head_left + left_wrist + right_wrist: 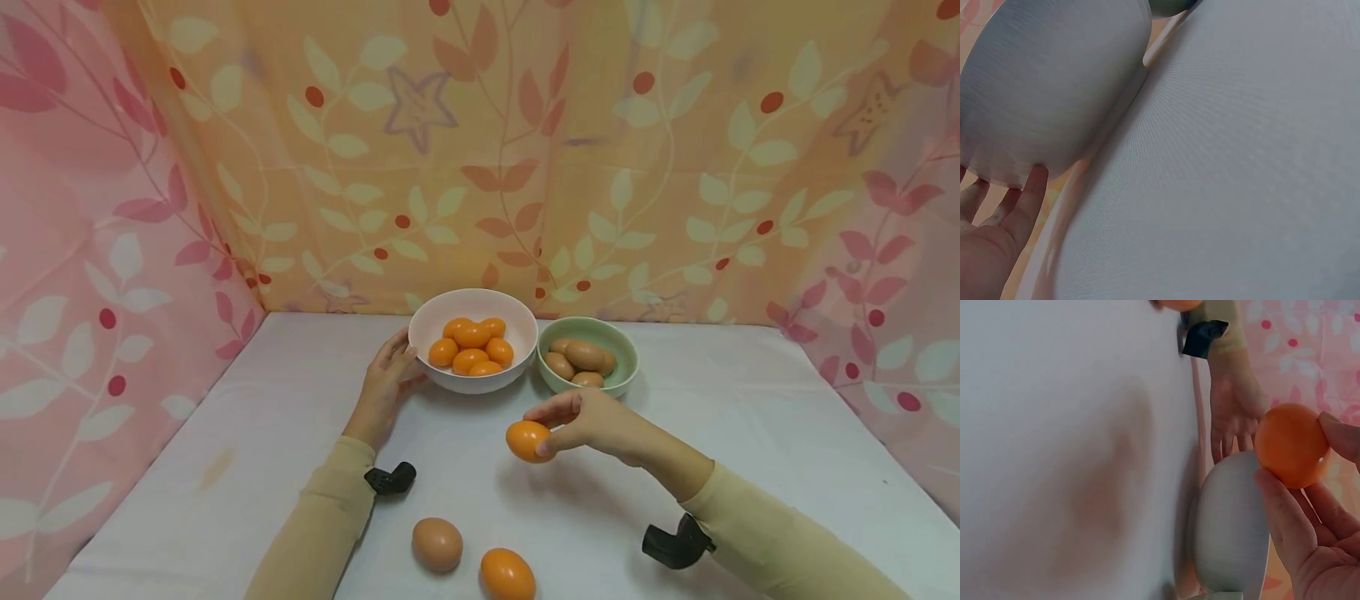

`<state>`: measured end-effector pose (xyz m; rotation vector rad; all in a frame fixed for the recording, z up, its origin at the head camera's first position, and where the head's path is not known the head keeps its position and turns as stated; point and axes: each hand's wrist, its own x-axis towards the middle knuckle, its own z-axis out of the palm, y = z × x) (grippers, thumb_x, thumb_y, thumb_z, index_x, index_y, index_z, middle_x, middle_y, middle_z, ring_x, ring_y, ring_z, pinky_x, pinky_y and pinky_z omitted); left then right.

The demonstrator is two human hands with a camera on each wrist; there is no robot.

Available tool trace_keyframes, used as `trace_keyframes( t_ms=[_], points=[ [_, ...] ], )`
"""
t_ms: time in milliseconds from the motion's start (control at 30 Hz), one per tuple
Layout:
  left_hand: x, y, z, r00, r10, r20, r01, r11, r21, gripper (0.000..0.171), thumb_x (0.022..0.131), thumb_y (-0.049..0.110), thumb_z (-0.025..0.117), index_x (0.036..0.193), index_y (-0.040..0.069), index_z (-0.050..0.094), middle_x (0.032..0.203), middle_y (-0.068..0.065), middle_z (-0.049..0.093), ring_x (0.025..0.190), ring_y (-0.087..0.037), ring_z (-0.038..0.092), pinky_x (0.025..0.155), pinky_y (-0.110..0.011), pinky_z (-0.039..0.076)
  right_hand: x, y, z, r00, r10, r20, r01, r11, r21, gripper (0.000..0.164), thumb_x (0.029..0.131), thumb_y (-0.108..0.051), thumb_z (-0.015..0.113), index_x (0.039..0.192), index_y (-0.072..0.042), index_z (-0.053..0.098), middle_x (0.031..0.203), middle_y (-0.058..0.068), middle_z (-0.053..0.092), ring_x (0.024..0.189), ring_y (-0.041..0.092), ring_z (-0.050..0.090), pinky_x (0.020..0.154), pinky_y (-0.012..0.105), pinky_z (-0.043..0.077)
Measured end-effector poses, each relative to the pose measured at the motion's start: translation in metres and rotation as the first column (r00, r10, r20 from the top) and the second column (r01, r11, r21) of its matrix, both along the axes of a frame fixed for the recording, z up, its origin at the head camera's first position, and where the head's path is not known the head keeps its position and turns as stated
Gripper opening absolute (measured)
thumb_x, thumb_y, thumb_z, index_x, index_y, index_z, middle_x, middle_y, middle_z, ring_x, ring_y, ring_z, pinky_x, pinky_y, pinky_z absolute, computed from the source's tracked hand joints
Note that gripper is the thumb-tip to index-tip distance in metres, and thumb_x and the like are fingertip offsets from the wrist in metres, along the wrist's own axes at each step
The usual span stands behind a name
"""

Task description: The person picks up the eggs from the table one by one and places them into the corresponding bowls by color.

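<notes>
My right hand [592, 427] pinches an orange egg [527, 441] between thumb and fingers, held above the table in front of the bowls. In the right wrist view the same orange egg [1292, 445] shows glossy and smooth. At the left side of a white bowl [472, 385], my left hand [386, 387] touches the outer wall with extended fingers; the left wrist view shows its fingertips [1037, 175] against that wall. Several orange eggs [470, 362] lie inside the white bowl. Beside it, a green bowl [628, 371] holds several brown eggs [584, 355].
Near the front edge of the head view, a brown egg [437, 545] and another orange egg [507, 574] lie on the white tabletop [247, 400]. Patterned cloth [585, 167] hangs behind and at both sides. Each wrist carries a black camera mount [678, 543].
</notes>
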<state>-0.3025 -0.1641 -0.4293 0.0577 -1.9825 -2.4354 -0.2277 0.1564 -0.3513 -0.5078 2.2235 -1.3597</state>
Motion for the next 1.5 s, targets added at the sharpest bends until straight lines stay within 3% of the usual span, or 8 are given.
trace_keyframes(
  t_ms=[367, 600, 833, 1067, 1500],
  points=[
    [0.002, -0.002, 0.000, 1.000, 0.004, 0.005, -0.004, 1.000, -0.002, 0.049, 0.103, 0.027, 0.054, 0.150, 0.026, 0.042, 0.159, 0.004, 0.038, 0.139, -0.021, 0.045, 0.111, -0.047, 0.045, -0.030, -0.021, 0.014, 0.997, -0.063, -0.043, 0.063, 0.998, -0.008, 0.042, 0.081, -0.017, 0.078, 0.120, -0.005, 0.071, 0.106, 0.006, 0.076, 0.093, 0.013, 0.069, 0.089, 0.030, 0.058],
    [0.001, -0.002, -0.001, 1.000, -0.007, -0.002, 0.007, 1.000, -0.027, 0.050, 0.103, 0.029, 0.053, 0.151, 0.026, 0.040, 0.159, 0.004, 0.037, 0.140, -0.022, 0.045, 0.111, -0.048, 0.045, -0.045, -0.036, 0.025, 0.991, -0.132, 0.003, 0.132, 0.991, -0.033, 0.044, 0.081, -0.016, 0.078, 0.122, -0.005, 0.070, 0.115, 0.007, 0.074, 0.099, 0.013, 0.068, 0.089, 0.030, 0.058],
    [-0.002, -0.003, -0.002, 1.000, -0.005, -0.026, 0.005, 1.000, -0.016, 0.050, 0.103, 0.027, 0.053, 0.151, 0.024, 0.040, 0.159, 0.003, 0.039, 0.140, -0.023, 0.046, 0.111, -0.051, 0.044, -0.059, -0.046, 0.027, 0.985, -0.171, -0.008, 0.171, 0.983, -0.061, 0.043, 0.081, -0.020, 0.080, 0.122, -0.010, 0.071, 0.121, 0.006, 0.072, 0.104, 0.013, 0.067, 0.092, 0.027, 0.057],
    [-0.001, -0.001, -0.001, 1.000, -0.008, -0.020, 0.007, 0.999, -0.034, 0.050, 0.104, 0.029, 0.052, 0.152, 0.026, 0.039, 0.159, 0.004, 0.038, 0.140, -0.022, 0.046, 0.110, -0.049, 0.046, -0.076, -0.061, 0.030, 0.965, -0.262, 0.025, 0.264, 0.961, -0.078, 0.043, 0.080, -0.017, 0.082, 0.122, -0.011, 0.072, 0.127, 0.007, 0.069, 0.112, 0.019, 0.064, 0.091, 0.028, 0.058],
    [0.000, 0.000, -0.001, 1.000, -0.003, -0.010, 0.003, 0.999, -0.038, 0.050, 0.104, 0.029, 0.053, 0.152, 0.026, 0.039, 0.159, 0.005, 0.037, 0.140, -0.022, 0.045, 0.109, -0.046, 0.047, -0.098, -0.089, 0.016, 0.981, -0.188, -0.041, 0.181, 0.975, -0.129, 0.039, 0.082, -0.013, 0.080, 0.119, -0.006, 0.072, 0.124, 0.010, 0.071, 0.109, 0.020, 0.069, 0.094, 0.029, 0.057]
  ],
)
